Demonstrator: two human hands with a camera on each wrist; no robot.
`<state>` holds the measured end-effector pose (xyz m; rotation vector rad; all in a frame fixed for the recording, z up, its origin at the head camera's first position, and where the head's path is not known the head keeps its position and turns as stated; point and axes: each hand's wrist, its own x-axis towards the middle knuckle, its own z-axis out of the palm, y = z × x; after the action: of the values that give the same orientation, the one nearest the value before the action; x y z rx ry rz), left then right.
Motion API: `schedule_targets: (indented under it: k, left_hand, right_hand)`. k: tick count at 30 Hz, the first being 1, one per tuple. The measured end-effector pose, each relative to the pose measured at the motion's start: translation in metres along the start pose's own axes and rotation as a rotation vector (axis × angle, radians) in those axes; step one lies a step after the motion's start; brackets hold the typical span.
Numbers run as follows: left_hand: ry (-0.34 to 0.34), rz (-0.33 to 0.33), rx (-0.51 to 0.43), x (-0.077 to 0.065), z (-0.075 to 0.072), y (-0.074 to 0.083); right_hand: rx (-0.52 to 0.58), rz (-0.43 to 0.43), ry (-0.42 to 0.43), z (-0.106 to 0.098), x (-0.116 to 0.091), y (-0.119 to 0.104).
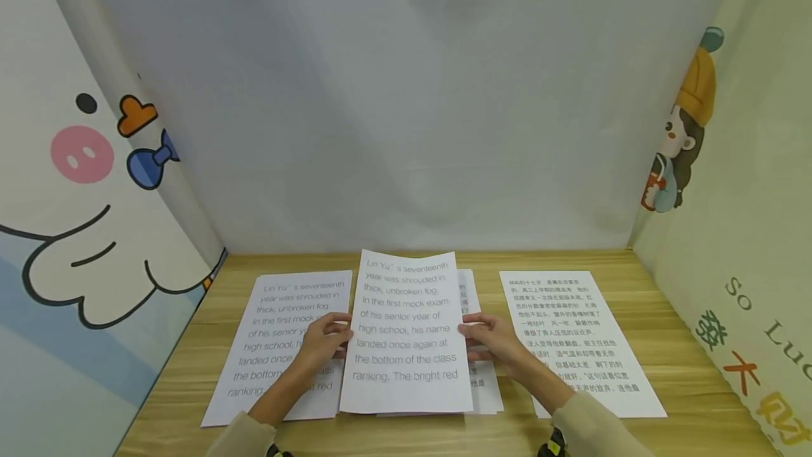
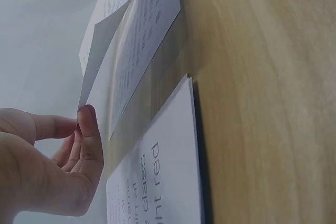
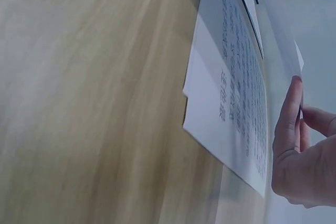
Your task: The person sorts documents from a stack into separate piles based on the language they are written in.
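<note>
A white sheet of paper (image 1: 407, 333) printed with large English text is held up at the middle, its top edge bowed. My left hand (image 1: 325, 341) pinches its left edge between thumb and fingers, as the left wrist view also shows of the sheet (image 2: 97, 51). On the opposite edge, my right hand (image 1: 496, 345) pinches the paper the same way. Beneath it, apart from the raised sheet, lie papers with Chinese text (image 3: 231, 77), slightly offset from one another and mostly covered in the head view.
To the left lies a stack of English-printed paper (image 1: 244, 362), partly behind my left forearm. Chinese-printed paper (image 1: 590, 344) lies at the right, partly covered by my right arm. The wooden table (image 1: 691, 379) meets a pale back wall (image 1: 406, 125) and decorated side panels.
</note>
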<state>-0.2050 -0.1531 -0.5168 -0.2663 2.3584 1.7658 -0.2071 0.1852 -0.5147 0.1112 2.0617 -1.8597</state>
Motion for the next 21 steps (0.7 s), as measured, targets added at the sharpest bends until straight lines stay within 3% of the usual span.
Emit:
schedule_targets:
  k: [12,21]
  left_hand:
    - [0.049,-0.021,0.006,0.003,-0.023,-0.002]
    - [0.087,-0.028,0.011,0.002,-0.041,-0.009]
  right_hand:
    - [0.117,-0.001,0.046,0.028,0.016,0.002]
    - [0.111,0.021,0.037,0.05,0.025,-0.006]
